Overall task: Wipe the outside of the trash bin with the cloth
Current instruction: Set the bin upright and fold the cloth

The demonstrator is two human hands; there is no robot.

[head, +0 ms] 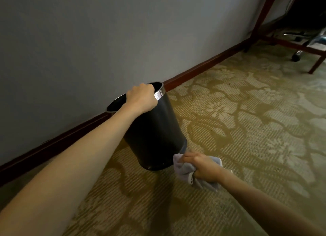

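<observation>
A black round trash bin (155, 135) with a shiny chrome rim stands on the patterned carpet, tilted toward the wall. My left hand (142, 98) grips the near side of its rim, fingers curled inside. My right hand (202, 166) is shut on a bunched grey cloth (185, 170), low at the bin's right base; the cloth's upper corner touches or nearly touches the bin's lower side. The bin's inside looks dark and its contents cannot be made out.
A grey wall (88, 50) with a dark red skirting board (202, 68) runs close behind the bin. At the far right stand red-brown wooden table legs (315, 66) and a wheeled chair base (298, 54). Green-gold patterned carpet (247, 121) extends right and toward me.
</observation>
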